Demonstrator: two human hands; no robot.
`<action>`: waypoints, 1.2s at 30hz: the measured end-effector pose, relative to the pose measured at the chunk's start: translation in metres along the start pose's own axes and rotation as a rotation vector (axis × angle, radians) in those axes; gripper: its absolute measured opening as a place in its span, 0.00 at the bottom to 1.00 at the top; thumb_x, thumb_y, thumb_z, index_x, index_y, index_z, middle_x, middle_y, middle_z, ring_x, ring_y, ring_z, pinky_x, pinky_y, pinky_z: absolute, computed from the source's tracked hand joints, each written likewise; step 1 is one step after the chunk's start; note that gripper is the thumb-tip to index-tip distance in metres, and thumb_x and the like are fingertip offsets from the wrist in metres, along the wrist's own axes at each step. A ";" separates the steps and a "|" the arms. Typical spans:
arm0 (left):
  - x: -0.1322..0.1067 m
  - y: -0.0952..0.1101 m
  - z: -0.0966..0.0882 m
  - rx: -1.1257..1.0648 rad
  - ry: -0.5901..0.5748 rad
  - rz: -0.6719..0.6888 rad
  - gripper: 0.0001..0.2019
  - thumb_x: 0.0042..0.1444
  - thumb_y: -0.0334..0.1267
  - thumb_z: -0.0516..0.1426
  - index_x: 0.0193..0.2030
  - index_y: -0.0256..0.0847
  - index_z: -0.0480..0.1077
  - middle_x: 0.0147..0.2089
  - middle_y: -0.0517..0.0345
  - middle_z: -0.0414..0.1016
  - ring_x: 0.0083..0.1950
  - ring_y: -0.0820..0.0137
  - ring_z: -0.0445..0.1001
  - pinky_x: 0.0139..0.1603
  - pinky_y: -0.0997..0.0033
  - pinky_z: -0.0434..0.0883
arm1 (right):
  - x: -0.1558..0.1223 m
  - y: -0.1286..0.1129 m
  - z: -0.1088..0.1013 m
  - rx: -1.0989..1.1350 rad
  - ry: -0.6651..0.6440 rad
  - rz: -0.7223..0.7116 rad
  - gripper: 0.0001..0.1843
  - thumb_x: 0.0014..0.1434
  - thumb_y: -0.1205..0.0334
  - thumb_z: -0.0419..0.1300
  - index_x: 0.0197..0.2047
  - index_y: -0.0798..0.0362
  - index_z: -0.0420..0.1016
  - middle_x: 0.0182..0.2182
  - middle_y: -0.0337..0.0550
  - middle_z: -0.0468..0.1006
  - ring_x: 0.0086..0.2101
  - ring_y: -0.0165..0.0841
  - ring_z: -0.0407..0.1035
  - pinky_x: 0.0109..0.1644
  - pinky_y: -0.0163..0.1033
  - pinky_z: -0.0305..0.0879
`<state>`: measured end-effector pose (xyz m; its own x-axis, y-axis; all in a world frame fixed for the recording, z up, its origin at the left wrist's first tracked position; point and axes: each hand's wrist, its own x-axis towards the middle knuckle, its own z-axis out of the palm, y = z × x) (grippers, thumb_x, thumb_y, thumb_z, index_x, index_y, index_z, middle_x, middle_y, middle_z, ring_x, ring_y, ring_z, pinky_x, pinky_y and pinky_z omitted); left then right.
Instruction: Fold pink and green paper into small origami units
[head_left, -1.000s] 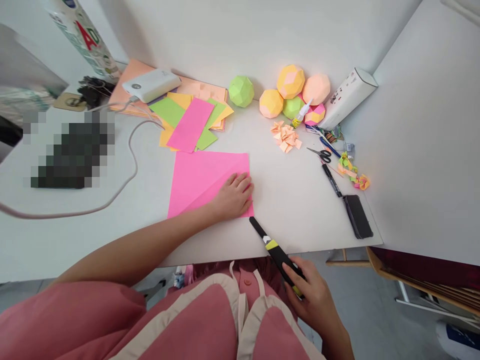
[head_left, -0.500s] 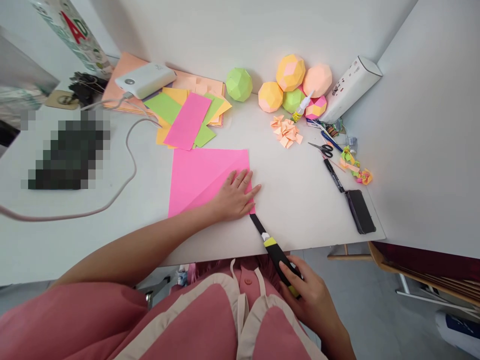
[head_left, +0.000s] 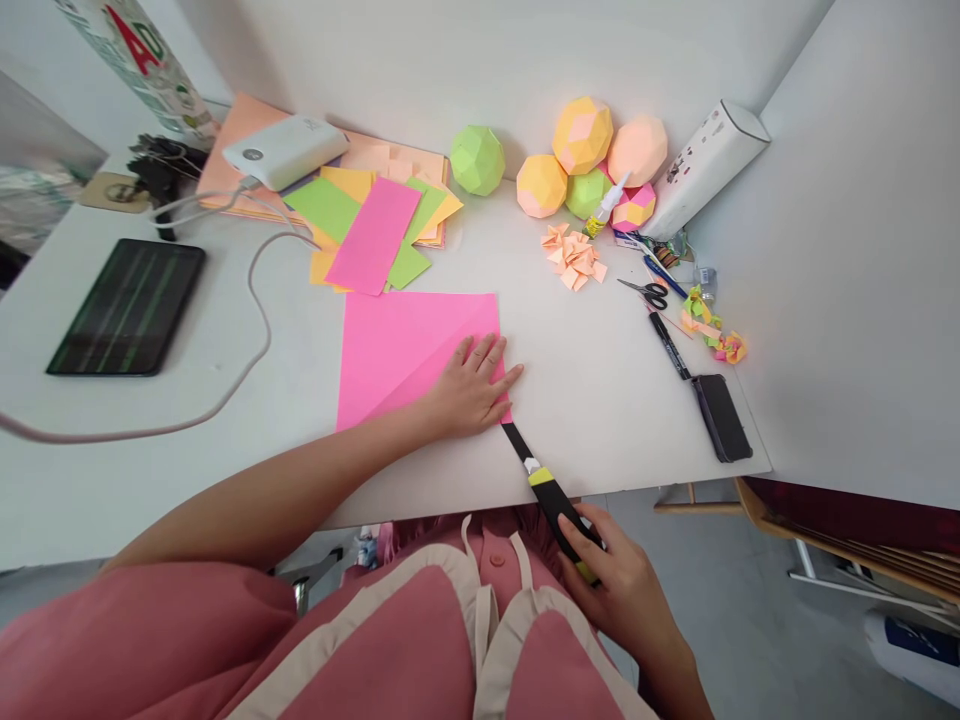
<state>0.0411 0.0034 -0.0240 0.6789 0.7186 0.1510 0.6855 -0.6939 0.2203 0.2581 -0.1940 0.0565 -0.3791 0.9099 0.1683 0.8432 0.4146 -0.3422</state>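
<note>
My left hand lies flat with its fingers spread on a pink sheet of paper. A diagonal crease or fold line runs across the sheet. My right hand is wrapped round the black and yellow handle of a utility knife, at the table's front edge. The knife's dark blade points up and left, and its tip meets the sheet's lower right corner, just below my left hand. Whether the tip is under the paper or beside it, I cannot tell.
Behind the sheet are coloured paper pieces and a white power bank. Several paper balls, a glue bottle and small paper scraps sit at the back. Scissors, a marker and a black case lie right; a phone left.
Both hands, the sheet and the knife keep nearly the same places. Only a slight shift of the whole view shows.
</note>
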 end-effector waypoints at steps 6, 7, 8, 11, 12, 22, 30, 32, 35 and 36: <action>0.000 -0.001 0.001 -0.010 0.005 0.002 0.26 0.63 0.46 0.49 0.67 0.42 0.56 0.71 0.42 0.47 0.71 0.46 0.43 0.66 0.42 0.41 | 0.003 0.003 0.003 0.027 0.007 0.010 0.21 0.60 0.69 0.54 0.56 0.51 0.67 0.46 0.54 0.74 0.38 0.34 0.74 0.32 0.34 0.72; -0.001 -0.001 0.001 -0.009 0.006 0.004 0.26 0.63 0.46 0.49 0.67 0.42 0.56 0.71 0.42 0.47 0.71 0.46 0.43 0.66 0.42 0.41 | 0.003 0.003 0.003 0.030 0.003 0.015 0.20 0.60 0.69 0.54 0.56 0.51 0.67 0.46 0.54 0.74 0.38 0.34 0.74 0.32 0.34 0.72; -0.001 -0.001 0.001 -0.004 0.005 0.006 0.26 0.63 0.47 0.48 0.67 0.42 0.56 0.71 0.42 0.47 0.71 0.46 0.43 0.66 0.42 0.41 | 0.003 0.004 0.004 0.030 0.001 0.020 0.20 0.60 0.69 0.54 0.56 0.51 0.68 0.46 0.54 0.74 0.38 0.34 0.74 0.32 0.34 0.73; -0.001 -0.001 0.001 0.010 0.000 0.006 0.27 0.63 0.48 0.48 0.67 0.41 0.56 0.71 0.41 0.47 0.71 0.46 0.42 0.66 0.41 0.42 | 0.007 0.005 0.007 0.017 0.011 0.029 0.19 0.60 0.69 0.54 0.54 0.52 0.69 0.46 0.54 0.74 0.39 0.35 0.74 0.35 0.35 0.74; -0.001 -0.001 0.001 0.011 0.000 0.004 0.27 0.64 0.48 0.48 0.67 0.41 0.56 0.71 0.41 0.47 0.71 0.46 0.42 0.66 0.41 0.42 | 0.009 0.005 0.008 0.014 0.013 0.030 0.19 0.60 0.69 0.54 0.54 0.52 0.70 0.46 0.55 0.74 0.40 0.36 0.74 0.36 0.36 0.74; -0.001 -0.001 0.001 0.001 0.023 0.009 0.27 0.62 0.46 0.50 0.66 0.42 0.57 0.71 0.41 0.47 0.71 0.46 0.44 0.66 0.42 0.41 | 0.018 0.010 0.012 0.006 -0.009 0.050 0.19 0.61 0.67 0.54 0.55 0.51 0.71 0.47 0.54 0.73 0.37 0.34 0.74 0.33 0.36 0.75; -0.001 0.000 0.000 0.052 -0.019 0.011 0.29 0.64 0.48 0.47 0.67 0.34 0.55 0.70 0.35 0.49 0.71 0.45 0.44 0.66 0.42 0.42 | 0.029 0.013 0.013 -0.018 -0.006 0.034 0.17 0.61 0.67 0.54 0.53 0.54 0.72 0.46 0.56 0.74 0.37 0.35 0.74 0.34 0.37 0.75; 0.000 0.000 -0.001 0.059 -0.029 0.008 0.30 0.63 0.48 0.46 0.67 0.29 0.54 0.70 0.32 0.48 0.71 0.44 0.44 0.67 0.43 0.42 | 0.033 0.014 0.015 -0.021 0.008 0.031 0.17 0.60 0.67 0.54 0.53 0.54 0.72 0.46 0.56 0.74 0.37 0.35 0.74 0.34 0.37 0.74; 0.000 0.000 -0.002 0.070 -0.028 -0.002 0.32 0.63 0.49 0.46 0.66 0.26 0.54 0.69 0.31 0.48 0.71 0.45 0.43 0.67 0.43 0.41 | 0.038 0.015 0.017 -0.016 0.015 0.033 0.18 0.60 0.68 0.54 0.53 0.53 0.72 0.47 0.55 0.73 0.38 0.35 0.74 0.36 0.38 0.74; 0.000 0.000 -0.002 0.075 -0.030 -0.005 0.32 0.63 0.49 0.46 0.66 0.25 0.54 0.69 0.31 0.49 0.71 0.45 0.43 0.67 0.43 0.41 | 0.040 0.015 0.017 -0.014 0.008 0.037 0.18 0.60 0.68 0.54 0.53 0.53 0.72 0.47 0.54 0.73 0.38 0.35 0.74 0.36 0.38 0.74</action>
<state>0.0406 0.0032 -0.0222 0.6825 0.7208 0.1207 0.7056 -0.6929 0.1484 0.2495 -0.1511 0.0418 -0.3447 0.9243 0.1637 0.8619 0.3807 -0.3350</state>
